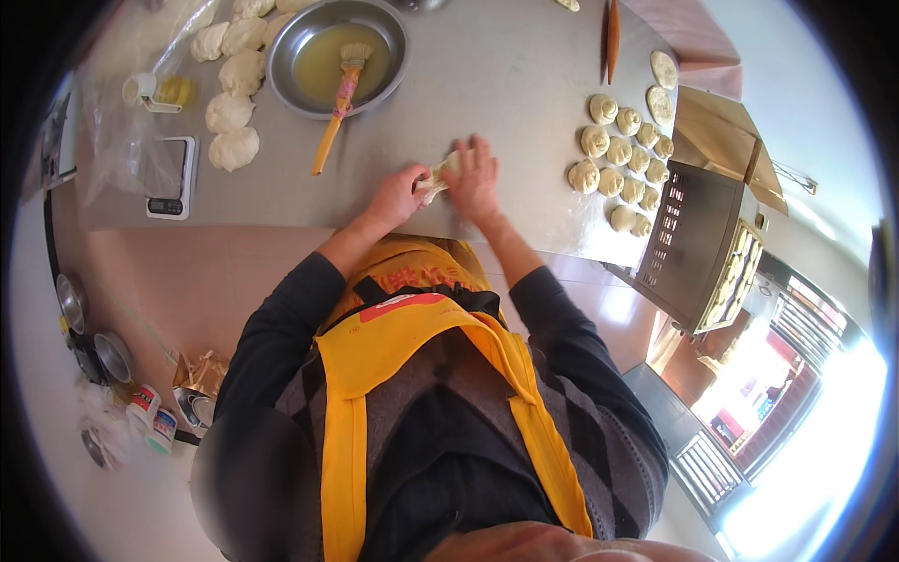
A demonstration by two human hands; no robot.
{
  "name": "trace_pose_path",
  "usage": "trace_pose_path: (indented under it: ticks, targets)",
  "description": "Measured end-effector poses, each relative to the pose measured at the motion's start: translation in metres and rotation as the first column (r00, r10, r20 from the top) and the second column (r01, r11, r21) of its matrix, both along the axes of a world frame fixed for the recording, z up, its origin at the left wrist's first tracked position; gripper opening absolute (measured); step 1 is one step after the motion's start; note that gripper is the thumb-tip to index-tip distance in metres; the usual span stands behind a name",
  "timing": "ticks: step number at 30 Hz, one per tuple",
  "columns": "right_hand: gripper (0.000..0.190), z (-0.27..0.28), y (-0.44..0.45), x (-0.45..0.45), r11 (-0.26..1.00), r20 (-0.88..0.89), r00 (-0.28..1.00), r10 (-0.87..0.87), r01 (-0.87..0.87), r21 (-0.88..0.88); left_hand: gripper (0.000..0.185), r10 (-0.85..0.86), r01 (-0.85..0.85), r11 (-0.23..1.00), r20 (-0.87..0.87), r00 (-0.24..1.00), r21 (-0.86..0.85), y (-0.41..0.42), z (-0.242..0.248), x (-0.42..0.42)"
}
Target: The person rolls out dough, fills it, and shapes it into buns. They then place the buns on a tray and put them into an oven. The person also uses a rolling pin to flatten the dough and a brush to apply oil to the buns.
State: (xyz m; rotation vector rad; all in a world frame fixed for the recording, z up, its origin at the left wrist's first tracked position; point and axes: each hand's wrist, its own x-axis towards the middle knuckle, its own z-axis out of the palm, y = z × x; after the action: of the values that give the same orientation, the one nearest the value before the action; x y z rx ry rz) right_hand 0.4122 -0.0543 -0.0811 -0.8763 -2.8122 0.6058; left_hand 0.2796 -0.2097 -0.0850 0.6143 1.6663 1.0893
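Between my hands lies a piece of dough (433, 184) on the metal worktable (491, 84), near its front edge. My left hand (399, 198) grips the dough's left end with curled fingers. Over its right end my right hand (475, 175) is laid with fingers extended, covering part of it; the picture is slightly blurred there. Coiled dough rolls (619, 151) stand in rows to the right. Pale dough lumps (234, 149) form a line at the left. A steel bowl (281, 95) of yellowish liquid holds a wooden-handled brush (342, 102), its handle resting over the rim.
A digital scale (171, 179) sits at the left under clear plastic sheeting (116, 154), near a jug of yellow oil (173, 91). A wooden rolling pin (613, 42) lies at the far right, with flattened dough pieces (660, 105) nearby. Beyond the right edge stands a metal appliance (692, 239).
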Motion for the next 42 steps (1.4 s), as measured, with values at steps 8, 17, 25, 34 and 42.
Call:
trace_pose_path:
  ticks: [8, 17, 25, 34, 42]
  targets:
    - [0.034, 0.021, 0.086, 0.037, 0.998, -0.275, 0.961, -0.005, -0.012, -0.059, 0.021, -0.112, 0.087, 0.989, -0.222, 0.969, -0.12, -0.008, -0.001, -0.01]
    - [0.056, 0.033, 0.018, 0.018, 0.989, -0.002, 0.997, -0.071, 0.071, 0.133, 0.02, -0.115, 0.131, 0.989, -0.194, 0.974, 0.069, 0.016, -0.014, 0.005]
    - [0.041, 0.002, 0.012, 0.025, 0.953, -0.246, 0.969, -0.036, -0.041, -0.3, 0.02, -0.168, 0.155, 0.978, -0.084, 0.982, -0.142, 0.005, 0.015, 0.002]
    - [0.05, 0.014, 0.032, 0.024, 0.996, -0.093, 0.992, -0.084, 0.086, 0.014, 0.018, -0.212, 0.284, 0.958, -0.558, 0.802, 0.045, 0.039, -0.032, 0.021]
    - [0.044, -0.003, -0.004, 0.025, 0.974, -0.208, 0.976, 0.067, -0.11, -0.2, 0.02, -0.279, 0.269, 0.96, -0.171, 0.945, -0.08, 0.028, -0.01, 0.017]
